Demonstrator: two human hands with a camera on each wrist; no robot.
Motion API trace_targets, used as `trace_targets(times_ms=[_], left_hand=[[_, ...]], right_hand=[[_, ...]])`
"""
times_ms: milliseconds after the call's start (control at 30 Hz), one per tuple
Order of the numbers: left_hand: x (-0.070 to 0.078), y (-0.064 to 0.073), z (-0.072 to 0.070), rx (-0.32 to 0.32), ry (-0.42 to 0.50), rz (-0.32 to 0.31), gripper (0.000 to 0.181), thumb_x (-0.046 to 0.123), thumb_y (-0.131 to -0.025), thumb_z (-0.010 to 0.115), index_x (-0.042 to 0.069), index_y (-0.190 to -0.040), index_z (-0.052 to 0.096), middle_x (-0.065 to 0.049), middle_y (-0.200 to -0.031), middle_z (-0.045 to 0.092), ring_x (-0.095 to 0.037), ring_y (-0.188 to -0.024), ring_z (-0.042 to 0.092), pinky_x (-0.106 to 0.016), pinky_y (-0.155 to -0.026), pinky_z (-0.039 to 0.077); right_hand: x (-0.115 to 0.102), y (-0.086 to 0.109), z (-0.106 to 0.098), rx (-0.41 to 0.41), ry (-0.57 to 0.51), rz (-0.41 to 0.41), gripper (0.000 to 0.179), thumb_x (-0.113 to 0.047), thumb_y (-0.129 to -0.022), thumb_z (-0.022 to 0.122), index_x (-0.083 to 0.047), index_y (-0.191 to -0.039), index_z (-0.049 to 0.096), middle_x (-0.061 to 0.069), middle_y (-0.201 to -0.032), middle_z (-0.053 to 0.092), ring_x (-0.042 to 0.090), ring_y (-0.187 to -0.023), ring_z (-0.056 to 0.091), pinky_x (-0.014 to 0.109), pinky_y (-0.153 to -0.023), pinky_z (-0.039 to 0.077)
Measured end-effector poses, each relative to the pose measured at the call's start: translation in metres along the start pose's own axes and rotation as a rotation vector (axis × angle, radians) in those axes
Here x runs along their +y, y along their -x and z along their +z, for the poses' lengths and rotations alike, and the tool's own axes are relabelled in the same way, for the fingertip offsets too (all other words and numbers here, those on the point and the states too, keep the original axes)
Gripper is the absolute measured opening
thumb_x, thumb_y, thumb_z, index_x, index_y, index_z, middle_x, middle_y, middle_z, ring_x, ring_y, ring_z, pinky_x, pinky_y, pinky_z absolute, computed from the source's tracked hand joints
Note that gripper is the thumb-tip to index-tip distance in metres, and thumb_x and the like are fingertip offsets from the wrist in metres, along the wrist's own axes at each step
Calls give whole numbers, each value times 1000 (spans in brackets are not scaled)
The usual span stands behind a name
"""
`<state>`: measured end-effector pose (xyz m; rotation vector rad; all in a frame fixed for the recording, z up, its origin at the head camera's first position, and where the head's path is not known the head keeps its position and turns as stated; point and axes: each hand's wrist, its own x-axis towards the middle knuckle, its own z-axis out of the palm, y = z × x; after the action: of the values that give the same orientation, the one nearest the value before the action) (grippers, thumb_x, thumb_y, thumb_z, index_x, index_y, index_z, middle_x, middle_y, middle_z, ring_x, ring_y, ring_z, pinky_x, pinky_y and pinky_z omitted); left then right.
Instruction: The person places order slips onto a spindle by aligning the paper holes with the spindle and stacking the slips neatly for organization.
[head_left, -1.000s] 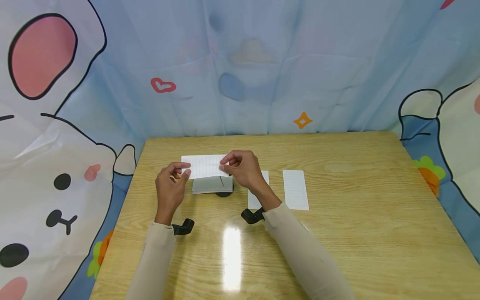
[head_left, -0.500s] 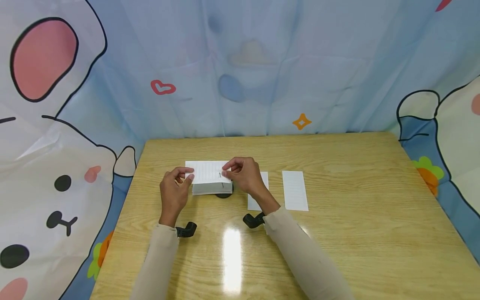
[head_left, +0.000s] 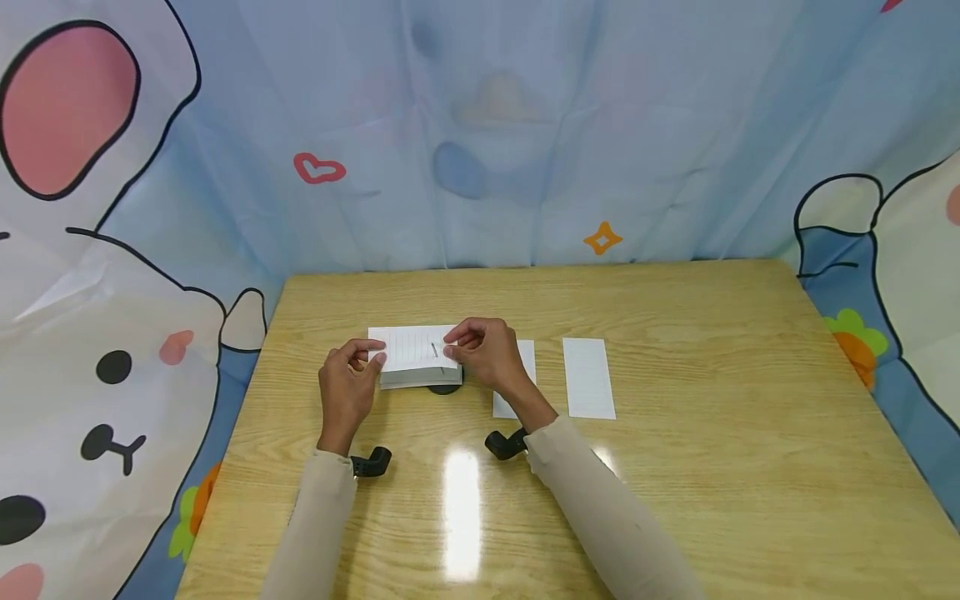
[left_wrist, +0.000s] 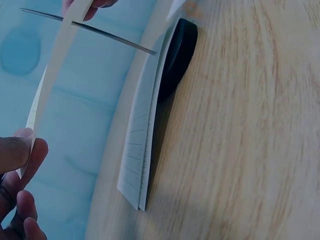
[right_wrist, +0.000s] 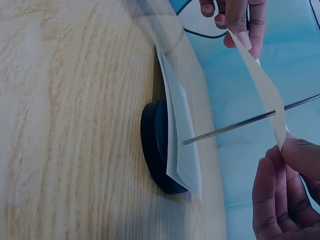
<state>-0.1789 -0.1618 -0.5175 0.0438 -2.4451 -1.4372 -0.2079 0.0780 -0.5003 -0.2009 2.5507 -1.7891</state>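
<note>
pinching a lined sheet (head_left: 405, 348), left hand (head_left: 348, 390) and right hand (head_left: 491, 354), metal spike (right_wrist: 230, 127) through it

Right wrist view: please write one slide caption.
Left hand and right hand pinch a paper slip pierced by a metal spike.

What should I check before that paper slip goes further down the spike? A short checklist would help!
1. Held slip threaded on the spike: ok, the spike passes through it.
2. Grip at both ends: ok, left hand and right hand each pinch one.
3. Held slip flat: not ok, it bends.
4. Lower slips squared up: not ok, their edges don't align.
5. Black base fixed to the table: cannot tell.
</note>
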Motion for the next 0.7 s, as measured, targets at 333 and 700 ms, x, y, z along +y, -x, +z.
trace_targets(times_ms=[333,700], left_hand=[[-4,2,4,-12,-15,-23,13,7,-95,79,8,-107,81,-14,-94,63,-23,-83,51,-35,-77,40],[-13,4,10,-34,-24,-60,12,8,-95,80,7,-107,81,-13,-94,61,-25,-85,52,-35,-76,41]], right_hand=[[8,2,4,2,34,32,7,-13,-90,86,-11,-96,83,4,-89,73,16,-80,67,30,-75,56],[16,4,8,13,59,58,6,-10,-89,86,-15,-92,82,4,-87,72,16,-80,67,30,-75,56]])
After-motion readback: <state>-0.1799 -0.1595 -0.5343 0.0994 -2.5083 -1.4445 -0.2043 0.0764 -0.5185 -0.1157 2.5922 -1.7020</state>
